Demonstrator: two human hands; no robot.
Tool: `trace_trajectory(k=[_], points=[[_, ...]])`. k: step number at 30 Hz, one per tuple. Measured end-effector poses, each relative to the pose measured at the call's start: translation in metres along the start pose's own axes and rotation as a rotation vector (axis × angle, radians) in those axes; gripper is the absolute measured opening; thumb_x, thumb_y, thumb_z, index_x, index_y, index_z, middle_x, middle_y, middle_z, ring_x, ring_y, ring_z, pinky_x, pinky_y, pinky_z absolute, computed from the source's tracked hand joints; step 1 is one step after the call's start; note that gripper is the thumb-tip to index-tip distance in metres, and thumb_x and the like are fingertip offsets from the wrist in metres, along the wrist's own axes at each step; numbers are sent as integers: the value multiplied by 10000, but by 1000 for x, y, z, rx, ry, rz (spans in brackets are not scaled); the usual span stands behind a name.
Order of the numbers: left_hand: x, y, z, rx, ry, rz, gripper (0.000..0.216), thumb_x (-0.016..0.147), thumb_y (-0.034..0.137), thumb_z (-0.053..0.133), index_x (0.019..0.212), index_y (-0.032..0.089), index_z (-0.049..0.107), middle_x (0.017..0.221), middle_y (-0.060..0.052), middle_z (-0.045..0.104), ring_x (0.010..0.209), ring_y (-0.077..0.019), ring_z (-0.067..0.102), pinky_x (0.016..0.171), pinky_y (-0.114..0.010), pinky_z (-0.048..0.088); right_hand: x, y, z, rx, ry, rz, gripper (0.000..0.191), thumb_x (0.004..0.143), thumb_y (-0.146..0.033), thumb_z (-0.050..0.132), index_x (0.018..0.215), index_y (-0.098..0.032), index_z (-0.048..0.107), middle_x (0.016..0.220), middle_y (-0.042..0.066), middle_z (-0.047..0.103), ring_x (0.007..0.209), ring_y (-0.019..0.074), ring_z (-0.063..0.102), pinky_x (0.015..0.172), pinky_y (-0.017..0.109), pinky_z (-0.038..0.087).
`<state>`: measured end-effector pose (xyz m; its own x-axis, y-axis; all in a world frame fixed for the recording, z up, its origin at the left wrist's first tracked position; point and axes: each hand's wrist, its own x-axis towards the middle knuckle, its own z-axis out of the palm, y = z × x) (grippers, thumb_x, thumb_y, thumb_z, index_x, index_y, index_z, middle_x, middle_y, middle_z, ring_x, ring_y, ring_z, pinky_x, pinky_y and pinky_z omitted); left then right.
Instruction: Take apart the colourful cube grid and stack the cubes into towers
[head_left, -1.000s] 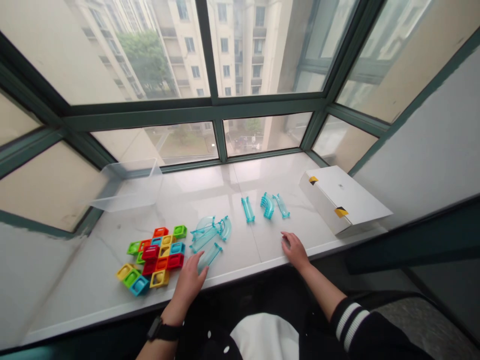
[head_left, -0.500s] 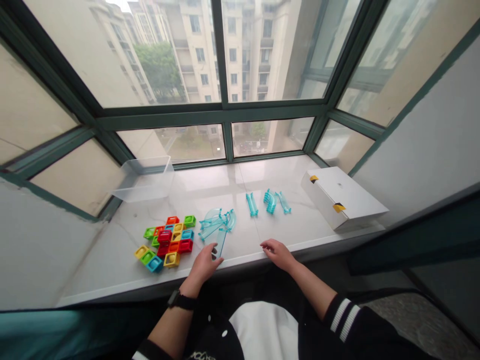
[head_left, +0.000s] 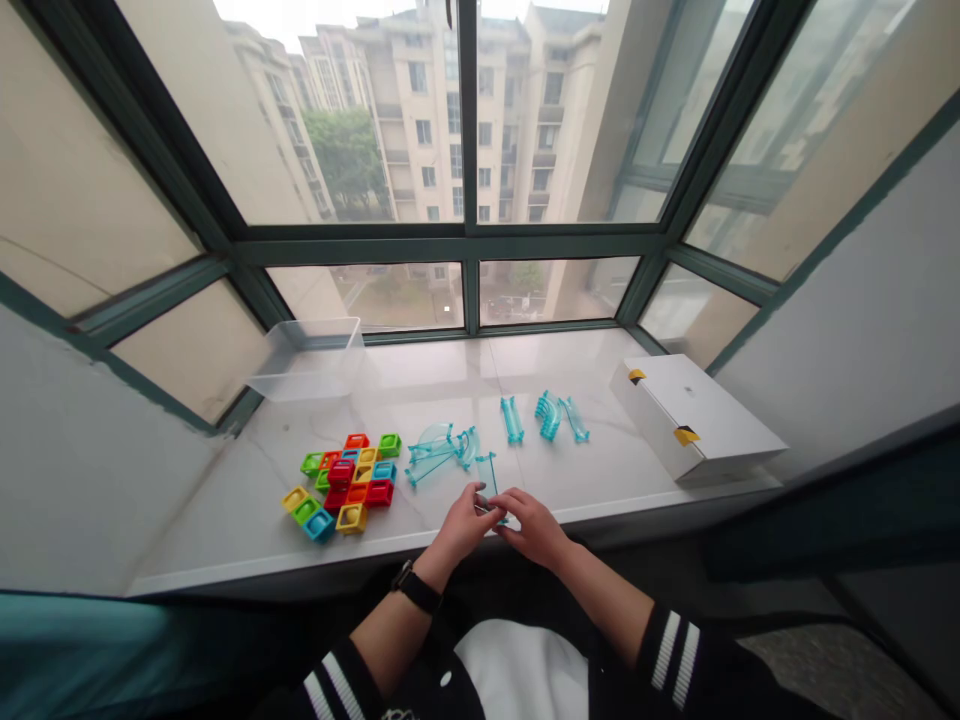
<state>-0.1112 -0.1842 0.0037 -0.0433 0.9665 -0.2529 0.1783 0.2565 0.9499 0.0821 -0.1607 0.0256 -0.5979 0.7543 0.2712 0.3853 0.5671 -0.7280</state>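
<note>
My left hand [head_left: 466,522] is closed on a translucent blue track piece [head_left: 487,470], which points away from me at the front of the ledge. My right hand [head_left: 534,524] meets it from the other side, its fingers closed around the near end of the same piece. The fingers hide much of that end. Just beyond my left hand lies a loose pile of similar blue track pieces [head_left: 435,455]. Farther right rest a straight piece [head_left: 511,420], some nested curved pieces [head_left: 550,415] and another straight one [head_left: 574,420].
Several coloured hollow blocks [head_left: 352,485] are grouped on the left of the white ledge [head_left: 427,375]. A clear plastic bin [head_left: 315,375] stands behind them by the window. On the right sits a white box [head_left: 694,415] with yellow-and-black tabs.
My left hand has carried the track piece to the right, away from the pile. My right hand has moved left and taken hold of it too. The view has shifted slightly.
</note>
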Motion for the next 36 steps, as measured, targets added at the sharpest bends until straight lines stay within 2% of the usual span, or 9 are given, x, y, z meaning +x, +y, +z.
trace_trajectory(k=[3,5,8,12,19,24,28,32,36], points=[[1,2,3,-59,-17,42,793,810,454,820,1461,159,477,1052,-82,725,895,-209,731,840,-343,588,1,12,-2,-31,76,-1,280,963,-253,672,1243,-268,677,1125,73,729,1020,237,692,937,408,579],[1,2,4,-85,-16,52,769,819,469,807,1456,166,500,1063,-85,728,898,-208,727,837,-349,595,1,20,-5,-42,91,11,272,980,-281,658,1250,-260,673,1126,78,741,968,231,699,915,415,592],[2,1,6,-139,-33,26,709,814,511,799,1390,171,565,1051,-90,726,880,-209,720,790,-358,604,2,30,-7,-32,91,61,327,982,-283,646,1308,-271,661,1165,83,746,952,227,708,908,420,605],[8,2,11,-203,-64,-18,677,784,525,813,1322,174,600,1050,-95,710,883,-202,717,785,-361,608,2,37,-9,13,59,89,438,982,-258,605,1419,-293,615,1258,90,730,1093,247,700,924,417,612],[23,-3,19,-209,-48,-1,594,799,415,794,1308,168,612,1042,-89,715,851,-191,724,833,-380,609,0,51,-12,24,18,95,593,947,-159,541,1521,-306,554,1370,92,705,1180,244,688,970,415,612],[36,-5,20,-201,-31,32,552,816,399,762,1299,174,620,1050,-88,724,868,-191,720,849,-384,604,8,59,-19,15,46,90,446,978,-209,567,1407,-293,654,1279,85,748,1009,224,731,973,431,605],[50,9,20,-180,6,33,525,826,426,758,1268,173,631,1064,-94,724,847,-181,723,845,-370,605,24,60,-31,-9,104,75,303,988,-225,581,1245,-274,734,1136,82,769,963,227,726,927,406,604],[66,26,21,-95,69,106,447,856,425,737,1228,185,675,1118,-107,730,885,-198,737,875,-388,610,44,65,-40,-42,174,110,280,988,-237,588,1219,-272,743,1098,78,770,927,226,721,917,398,595],[83,36,26,-36,95,163,352,893,346,711,1207,187,710,1225,-138,724,1026,-226,740,947,-411,608,64,78,-46,-91,211,162,323,962,-186,578,1228,-256,747,1124,76,770,896,212,718,928,391,592]])
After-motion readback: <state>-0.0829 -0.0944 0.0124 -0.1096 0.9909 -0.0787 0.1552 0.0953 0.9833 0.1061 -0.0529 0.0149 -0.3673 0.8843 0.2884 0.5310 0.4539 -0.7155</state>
